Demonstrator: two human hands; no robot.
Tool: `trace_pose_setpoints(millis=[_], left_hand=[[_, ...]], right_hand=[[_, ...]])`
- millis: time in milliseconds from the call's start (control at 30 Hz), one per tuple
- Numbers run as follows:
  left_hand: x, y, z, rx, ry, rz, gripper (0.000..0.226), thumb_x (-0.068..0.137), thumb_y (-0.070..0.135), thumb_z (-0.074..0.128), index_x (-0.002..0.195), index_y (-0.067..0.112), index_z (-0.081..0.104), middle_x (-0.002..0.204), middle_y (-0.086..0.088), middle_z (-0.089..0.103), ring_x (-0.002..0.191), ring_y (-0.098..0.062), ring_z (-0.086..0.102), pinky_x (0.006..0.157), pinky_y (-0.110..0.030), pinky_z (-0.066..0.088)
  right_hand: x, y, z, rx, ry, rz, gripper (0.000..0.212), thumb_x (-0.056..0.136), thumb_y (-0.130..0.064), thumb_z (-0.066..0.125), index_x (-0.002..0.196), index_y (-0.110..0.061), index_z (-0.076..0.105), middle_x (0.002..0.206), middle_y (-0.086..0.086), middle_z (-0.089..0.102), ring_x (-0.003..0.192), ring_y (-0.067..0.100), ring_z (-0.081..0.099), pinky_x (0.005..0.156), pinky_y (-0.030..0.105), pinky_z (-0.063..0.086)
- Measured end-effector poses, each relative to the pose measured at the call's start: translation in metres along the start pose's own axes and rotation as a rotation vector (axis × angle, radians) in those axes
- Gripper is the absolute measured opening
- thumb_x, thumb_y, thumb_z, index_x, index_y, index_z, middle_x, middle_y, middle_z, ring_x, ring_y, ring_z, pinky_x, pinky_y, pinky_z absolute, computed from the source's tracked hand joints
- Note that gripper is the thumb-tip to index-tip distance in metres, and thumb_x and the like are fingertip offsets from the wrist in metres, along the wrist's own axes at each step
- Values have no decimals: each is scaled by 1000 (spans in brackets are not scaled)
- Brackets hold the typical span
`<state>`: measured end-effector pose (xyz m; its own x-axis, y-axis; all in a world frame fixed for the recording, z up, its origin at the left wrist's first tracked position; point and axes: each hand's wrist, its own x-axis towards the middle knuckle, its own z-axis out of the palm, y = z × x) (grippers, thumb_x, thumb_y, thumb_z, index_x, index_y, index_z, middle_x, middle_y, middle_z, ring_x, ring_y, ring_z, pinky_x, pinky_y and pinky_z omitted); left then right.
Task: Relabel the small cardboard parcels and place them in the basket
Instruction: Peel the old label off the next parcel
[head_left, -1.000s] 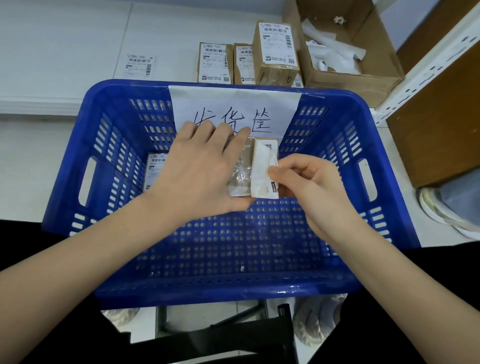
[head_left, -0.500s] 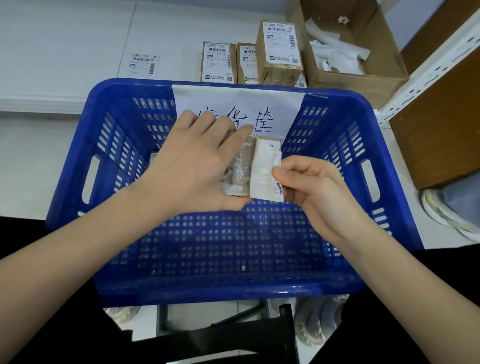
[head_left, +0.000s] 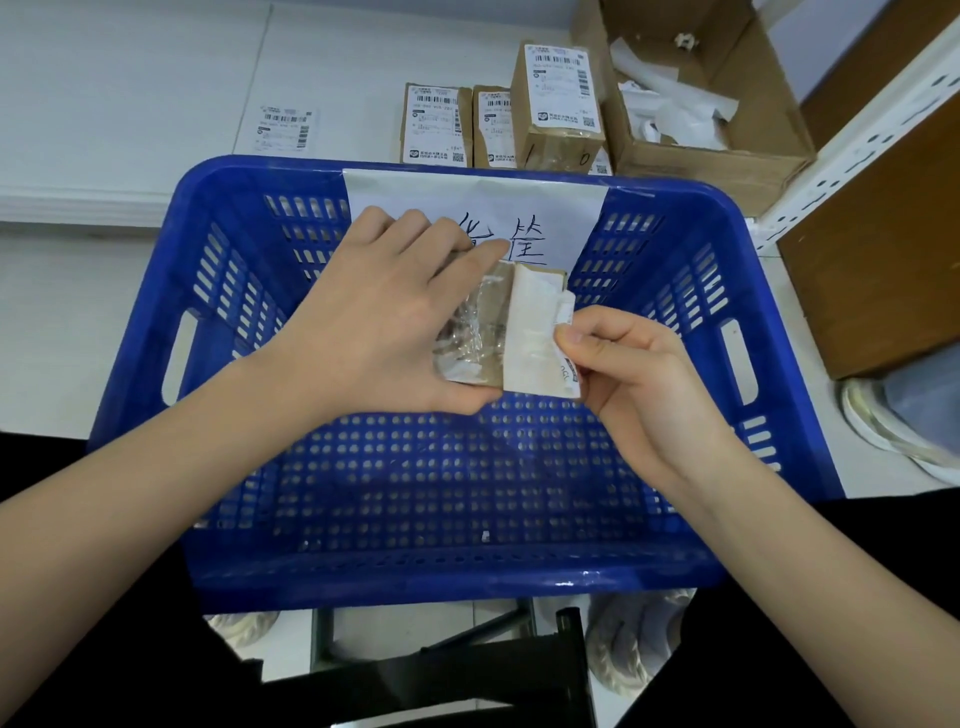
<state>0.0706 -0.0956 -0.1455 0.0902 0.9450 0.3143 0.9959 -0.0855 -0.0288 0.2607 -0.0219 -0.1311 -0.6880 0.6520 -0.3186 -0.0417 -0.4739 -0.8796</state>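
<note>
Brown cardboard shows through crinkled clear tape on the small parcel we hold above the blue basket, toward its far side. Our left hand grips the parcel from the left, fingers curled over its top and thumb under its near edge. Our right hand pinches the right edge of the white label, which is partly lifted off the parcel's face. A white paper sign with handwritten characters hangs on the basket's far wall. Beyond the basket, on the white table, stand three labelled parcels, a loose label to their left, and an open carton of paper scraps at far right.
</note>
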Motion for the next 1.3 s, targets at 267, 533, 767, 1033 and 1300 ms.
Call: trace_pose_setpoints(millis=[267,533,767,1033,1300], left_hand=[[-5,9,3,-20,-64,-63,100,63,75,45,127,-1,57,99,-15,63,84,-33,60,75,-40,42],[-9,24,12,36,-117,-98,101,65,75,40,123,-5,59,93,-17,64,77,-34,60,73,-42,46],[-8,32,16,118,-165,-94,97,62,72,46,121,-3,60,88,-15,63,73,-33,58,71,-40,45],[-12,32,19,91,-209,-101,96,60,70,42,117,-4,62,84,-15,63,69,-32,58,68,-39,45],[-9,27,16,100,-194,-120,96,60,71,45,119,-3,61,87,-16,64,72,-33,59,68,-40,44]], right_hand=[[4,-3,-2,-177,102,-18,12,87,-4,61,80,3,67,71,9,67,64,19,63,56,25,53],[5,7,-4,-881,340,-224,22,81,-10,67,62,-20,65,52,-6,60,49,3,53,56,18,48],[7,25,0,-1176,365,-405,6,80,-10,63,76,-8,60,45,-6,48,44,16,44,56,31,44],[2,32,3,-1051,241,-310,8,91,-17,57,86,-16,51,49,-2,53,52,14,51,55,23,41],[8,24,-2,-681,152,-36,14,94,-21,57,82,-16,63,51,-4,51,44,3,41,48,17,35]])
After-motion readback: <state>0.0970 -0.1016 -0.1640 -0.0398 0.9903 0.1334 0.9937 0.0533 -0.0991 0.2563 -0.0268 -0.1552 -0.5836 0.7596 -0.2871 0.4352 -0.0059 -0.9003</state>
